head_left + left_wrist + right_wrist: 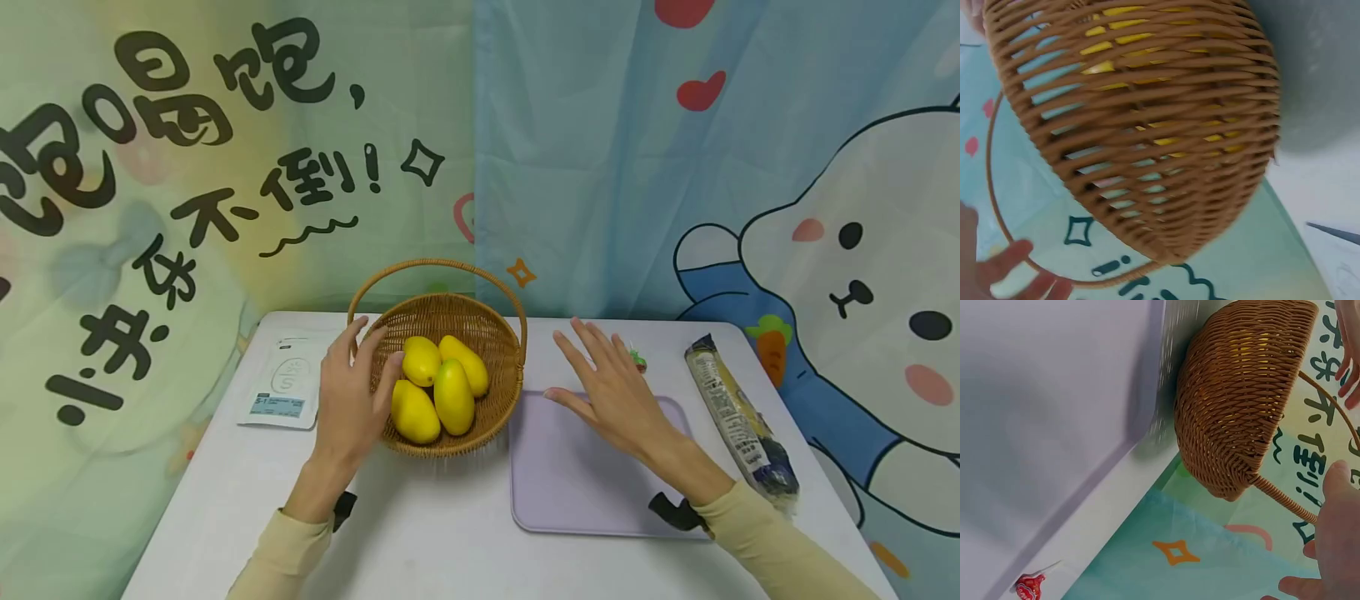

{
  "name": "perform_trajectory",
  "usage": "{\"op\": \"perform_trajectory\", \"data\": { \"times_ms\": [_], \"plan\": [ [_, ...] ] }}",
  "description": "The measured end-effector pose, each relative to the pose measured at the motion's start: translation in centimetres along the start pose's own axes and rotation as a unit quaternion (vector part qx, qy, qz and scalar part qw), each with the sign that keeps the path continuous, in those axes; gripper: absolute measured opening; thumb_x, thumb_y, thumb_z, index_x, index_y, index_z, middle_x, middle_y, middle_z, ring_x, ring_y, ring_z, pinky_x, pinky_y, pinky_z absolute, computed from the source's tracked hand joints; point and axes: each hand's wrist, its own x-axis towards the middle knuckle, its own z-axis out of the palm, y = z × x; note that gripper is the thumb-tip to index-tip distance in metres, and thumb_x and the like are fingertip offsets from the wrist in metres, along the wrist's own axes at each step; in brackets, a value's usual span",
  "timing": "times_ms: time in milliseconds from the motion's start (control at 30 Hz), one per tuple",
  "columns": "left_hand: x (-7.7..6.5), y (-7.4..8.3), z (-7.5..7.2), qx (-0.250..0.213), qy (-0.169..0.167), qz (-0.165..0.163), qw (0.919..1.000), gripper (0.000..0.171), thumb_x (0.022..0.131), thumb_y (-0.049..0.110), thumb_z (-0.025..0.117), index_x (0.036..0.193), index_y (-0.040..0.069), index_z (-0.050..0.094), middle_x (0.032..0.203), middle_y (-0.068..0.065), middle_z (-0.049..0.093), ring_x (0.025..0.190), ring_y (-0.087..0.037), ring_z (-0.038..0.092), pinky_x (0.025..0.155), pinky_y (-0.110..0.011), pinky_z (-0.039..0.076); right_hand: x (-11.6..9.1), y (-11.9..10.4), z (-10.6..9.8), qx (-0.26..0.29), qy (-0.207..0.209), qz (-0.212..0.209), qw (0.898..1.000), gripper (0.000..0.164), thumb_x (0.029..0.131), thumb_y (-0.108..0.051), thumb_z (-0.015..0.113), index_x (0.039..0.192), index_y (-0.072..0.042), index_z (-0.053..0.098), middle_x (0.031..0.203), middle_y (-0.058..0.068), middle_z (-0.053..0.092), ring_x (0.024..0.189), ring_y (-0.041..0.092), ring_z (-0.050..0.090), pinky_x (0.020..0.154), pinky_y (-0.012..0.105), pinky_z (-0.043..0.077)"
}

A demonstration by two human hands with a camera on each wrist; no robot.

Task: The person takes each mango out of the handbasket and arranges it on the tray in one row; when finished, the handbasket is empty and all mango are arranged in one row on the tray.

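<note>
A brown wicker basket (495, 325) with a tall hoop handle (431, 262) stands on the table, holding several yellow mangoes (453, 398). My left hand (352, 396) is at the basket's left rim with its fingers spread beside the handle; whether it touches is unclear. In the left wrist view, those fingers (1007, 262) show near the handle, and the wicker wall (1166, 125) fills the middle. To the right of the basket, my right hand (611, 387) is held above a lilac board (577, 492), fingers apart and holding nothing.
A white pouch (288, 375) lies left of the basket. Along the table's right side is a long printed package (738, 417). A red-wrapped lollipop (1029, 586) lies past the board's far edge. A printed curtain (570, 167) hangs behind the table.
</note>
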Motion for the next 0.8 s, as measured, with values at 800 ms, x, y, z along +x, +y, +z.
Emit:
{"op": "perform_trajectory", "data": {
  "times_ms": [800],
  "plan": [
    [-0.9, -4.8, 1.9, -0.093, -0.165, -0.202, 0.9608, 0.070, 0.103, 0.060, 0.045, 0.161, 0.025, 0.030, 0.172, -0.009, -0.005, 0.150, -0.052, 0.024, 0.108, -0.072, 0.036, 2.1, -4.1, -0.7, 0.054, 0.097, -0.162, 0.980, 0.060, 0.101, -0.048, 0.059, 0.148, -0.011, 0.053, 0.149, 0.011, 0.054, 0.129, 0.029, 0.059, 0.106, 0.048, 0.049]
  ]
}}
